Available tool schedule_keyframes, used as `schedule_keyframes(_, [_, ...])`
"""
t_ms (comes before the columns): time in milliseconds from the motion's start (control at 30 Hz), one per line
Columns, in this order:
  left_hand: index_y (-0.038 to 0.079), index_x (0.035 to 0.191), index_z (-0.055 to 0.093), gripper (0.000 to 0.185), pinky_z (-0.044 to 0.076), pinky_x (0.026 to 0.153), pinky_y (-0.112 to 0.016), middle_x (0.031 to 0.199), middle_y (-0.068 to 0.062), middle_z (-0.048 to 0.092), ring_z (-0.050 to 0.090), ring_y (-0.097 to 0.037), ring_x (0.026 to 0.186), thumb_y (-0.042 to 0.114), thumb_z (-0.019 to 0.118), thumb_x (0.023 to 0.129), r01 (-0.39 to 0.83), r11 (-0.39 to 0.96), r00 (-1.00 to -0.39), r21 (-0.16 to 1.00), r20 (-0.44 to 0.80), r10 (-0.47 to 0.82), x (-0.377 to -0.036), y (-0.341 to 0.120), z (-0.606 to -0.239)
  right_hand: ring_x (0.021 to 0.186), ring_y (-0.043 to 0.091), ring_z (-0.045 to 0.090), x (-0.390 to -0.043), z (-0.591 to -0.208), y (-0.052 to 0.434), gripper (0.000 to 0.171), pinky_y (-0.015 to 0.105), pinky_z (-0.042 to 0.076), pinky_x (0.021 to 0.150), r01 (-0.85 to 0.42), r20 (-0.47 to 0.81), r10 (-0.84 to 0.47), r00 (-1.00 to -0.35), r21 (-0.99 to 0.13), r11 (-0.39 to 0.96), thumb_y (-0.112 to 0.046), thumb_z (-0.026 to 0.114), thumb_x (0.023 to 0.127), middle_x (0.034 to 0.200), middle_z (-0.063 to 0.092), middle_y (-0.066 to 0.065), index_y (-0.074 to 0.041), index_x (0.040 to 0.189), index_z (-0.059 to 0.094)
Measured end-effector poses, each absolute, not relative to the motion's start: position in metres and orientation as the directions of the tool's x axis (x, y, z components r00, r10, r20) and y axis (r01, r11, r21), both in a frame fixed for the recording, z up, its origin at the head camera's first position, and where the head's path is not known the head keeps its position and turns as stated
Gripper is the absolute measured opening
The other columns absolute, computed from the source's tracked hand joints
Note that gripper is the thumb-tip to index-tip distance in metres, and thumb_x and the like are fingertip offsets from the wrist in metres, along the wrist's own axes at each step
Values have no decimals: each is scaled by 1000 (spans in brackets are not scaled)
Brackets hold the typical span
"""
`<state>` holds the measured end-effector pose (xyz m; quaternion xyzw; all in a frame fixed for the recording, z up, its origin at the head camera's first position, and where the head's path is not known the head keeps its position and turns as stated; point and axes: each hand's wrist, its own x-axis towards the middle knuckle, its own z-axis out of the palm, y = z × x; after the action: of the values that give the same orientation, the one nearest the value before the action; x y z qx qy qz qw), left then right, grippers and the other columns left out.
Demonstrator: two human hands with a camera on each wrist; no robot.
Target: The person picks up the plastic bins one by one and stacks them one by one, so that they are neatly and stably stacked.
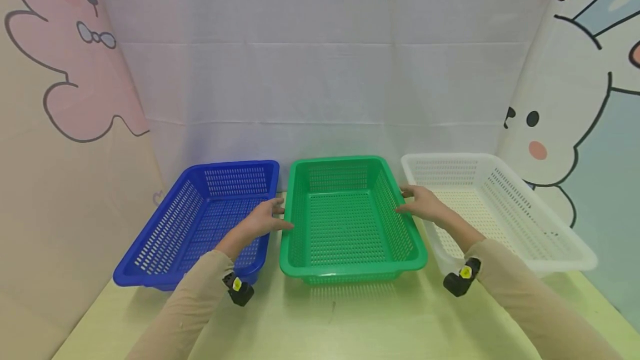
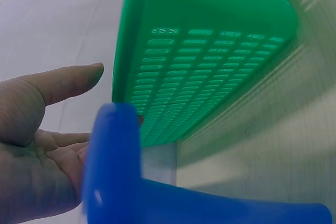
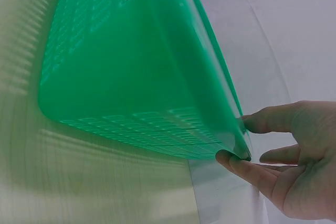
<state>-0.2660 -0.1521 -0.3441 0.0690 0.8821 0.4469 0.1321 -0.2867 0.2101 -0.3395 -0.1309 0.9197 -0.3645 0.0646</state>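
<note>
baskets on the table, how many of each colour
blue basket: 1
green basket: 1
white basket: 1
total: 3 baskets, side by side on the table

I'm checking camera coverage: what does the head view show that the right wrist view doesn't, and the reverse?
Only the head view shows the blue basket, the white basket, the left hand at the green basket's left rim, and the cartoon wall panels. Only the right wrist view shows the green basket's slotted outer side from below and the fingertips under its rim. Both show the green basket, the right hand and the table.
</note>
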Motion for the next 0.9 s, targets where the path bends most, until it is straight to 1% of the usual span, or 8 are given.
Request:
schedule_keyframes(100, [-7,141,20,78,38,96,-48,136,-28,36,43,-40,119,6,67,79,25,598,-955,801,-158,251,-266,-149,-345,118,47,38,-287,-340,211,65,52,39,92,-199,-23,-303,-953,-707,679,-9,62,81,127,42,34,15,133,31])
schedule_keyframes(167, [-10,137,27,74,40,94,-48,132,-28,40,48,-40,114,3,67,77,59,598,-952,799,-136,275,-266,-148,-345,117,46,40,-288,-339,211,64,51,40,92,-195,-32,-310,-950,-716,670,-8,62,81,127,42,34,15,132,33])
schedule_keyframes(267, [-10,131,38,64,44,90,-46,126,-27,46,53,-39,107,-1,68,75,87,593,-950,801,-112,291,-264,-146,-345,116,45,42,-288,-339,212,62,50,42,91,-185,-47,-317,-947,-727,661,-7,62,81,128,42,33,13,133,33])
schedule_keyframes(367, [-11,127,43,59,46,88,-45,122,-26,50,55,-38,104,-2,68,74,94,598,-952,796,-104,289,-264,-145,-346,116,45,42,-288,-340,212,62,49,42,90,-179,-55,-320,-946,-733,656,-7,61,82,129,41,33,12,134,33])
schedule_keyframes(600, [-11,128,43,60,45,88,-45,121,-25,51,55,-37,105,-2,68,74,71,604,-958,794,-114,263,-266,-145,-347,116,44,43,-290,-342,214,64,45,45,89,-166,-53,-311,-949,-756,634,-6,61,81,131,39,33,14,134,31])
schedule_keyframes(800, [-9,133,35,69,41,93,-47,129,-25,46,44,-39,117,1,69,74,4,602,-973,798,-137,188,-268,-144,-347,122,45,36,-289,-343,217,64,45,43,91,-152,-47,-297,-954,-776,612,-6,60,82,134,35,32,14,134,30])
schedule_keyframes(900, [-8,135,32,72,40,94,-47,132,-25,43,40,-39,120,3,69,75,-19,598,-974,801,-151,171,-269,-145,-348,123,45,34,-289,-344,218,63,45,42,92,-145,-49,-298,-953,-789,597,-6,59,82,136,33,32,13,135,30])
